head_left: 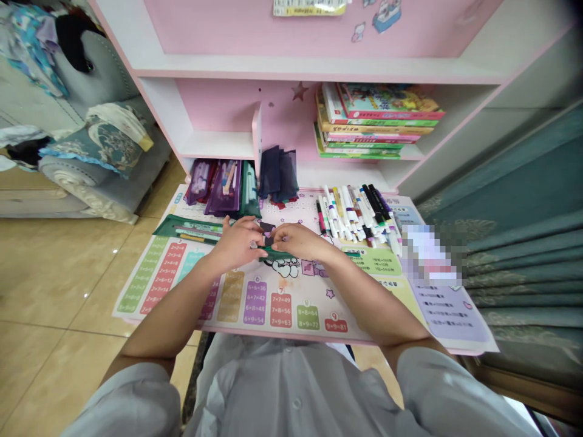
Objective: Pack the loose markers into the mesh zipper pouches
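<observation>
A long green mesh pencil pouch [169, 227] lies across the desk with several slim pens [198, 229] inside its left part. My left hand [237, 244] rests over the middle of the pouch, fingers bent and closed on it. Close beside it, my right hand [304, 241] pinches the pouch's right part with thumb and fingers together. A small dark piece shows between the fingertips; I cannot make out what it is. The fingers cover much of the pouch there.
Loose markers [353, 209] lie at the right. Filled purple pouches [224, 188] and a green one [250, 193] stand back left, beside dark mesh pouches [279, 173]. Stacked books [371, 130] sit on the shelf. A blurred-out object [430, 255] lies at the right edge.
</observation>
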### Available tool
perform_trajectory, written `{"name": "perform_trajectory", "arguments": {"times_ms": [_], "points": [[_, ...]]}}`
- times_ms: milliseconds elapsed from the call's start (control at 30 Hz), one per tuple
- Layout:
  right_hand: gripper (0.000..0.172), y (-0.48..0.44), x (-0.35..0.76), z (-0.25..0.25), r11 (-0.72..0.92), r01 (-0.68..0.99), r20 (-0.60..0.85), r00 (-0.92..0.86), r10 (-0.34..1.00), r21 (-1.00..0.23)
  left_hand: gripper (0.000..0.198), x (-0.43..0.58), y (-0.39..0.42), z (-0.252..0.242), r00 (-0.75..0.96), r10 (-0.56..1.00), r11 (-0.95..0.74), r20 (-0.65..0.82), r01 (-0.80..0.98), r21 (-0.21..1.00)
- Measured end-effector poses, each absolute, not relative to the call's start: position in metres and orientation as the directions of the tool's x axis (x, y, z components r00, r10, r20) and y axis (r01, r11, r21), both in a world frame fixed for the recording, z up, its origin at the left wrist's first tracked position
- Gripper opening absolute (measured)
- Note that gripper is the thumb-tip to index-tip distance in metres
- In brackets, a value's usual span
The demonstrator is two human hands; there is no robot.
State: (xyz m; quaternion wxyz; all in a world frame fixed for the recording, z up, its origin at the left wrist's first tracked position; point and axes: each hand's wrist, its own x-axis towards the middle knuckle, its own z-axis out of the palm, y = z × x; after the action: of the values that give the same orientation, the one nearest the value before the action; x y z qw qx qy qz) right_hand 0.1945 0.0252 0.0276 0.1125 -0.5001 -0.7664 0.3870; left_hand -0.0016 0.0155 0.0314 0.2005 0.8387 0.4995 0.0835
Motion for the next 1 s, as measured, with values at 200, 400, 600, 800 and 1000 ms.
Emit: {"name": "perform_trajectory", "arguments": {"times_ms": [200,400,600,800,1000], "points": [[0.021,0.027,0.198,0.026,0.233,0.69,-0.198,-0.484,0.852,-0.685,0.013,-0.002,0.015,0.033,0.491,0.869,-0.427,-0.062,0.806,0.41],[0.022,0.028,0.2,0.028,0.211,0.699,-0.222,-0.474,0.852,-0.683,0.013,-0.003,0.015,0.035,0.48,0.875,-0.416,-0.063,0.811,0.412],[0.022,0.028,0.201,0.028,0.223,0.692,-0.213,-0.484,0.849,-0.686,0.015,-0.003,0.015,0.035,0.484,0.872,-0.417,-0.066,0.808,0.416],[0.02,0.028,0.201,0.033,0.211,0.709,-0.246,-0.484,0.84,-0.673,0.013,-0.004,0.015,0.035,0.488,0.871,-0.424,-0.055,0.803,0.419],[0.02,0.03,0.206,0.032,0.215,0.718,-0.259,-0.488,0.834,-0.661,0.014,-0.004,0.015,0.036,0.485,0.872,-0.423,-0.058,0.809,0.409]]}}
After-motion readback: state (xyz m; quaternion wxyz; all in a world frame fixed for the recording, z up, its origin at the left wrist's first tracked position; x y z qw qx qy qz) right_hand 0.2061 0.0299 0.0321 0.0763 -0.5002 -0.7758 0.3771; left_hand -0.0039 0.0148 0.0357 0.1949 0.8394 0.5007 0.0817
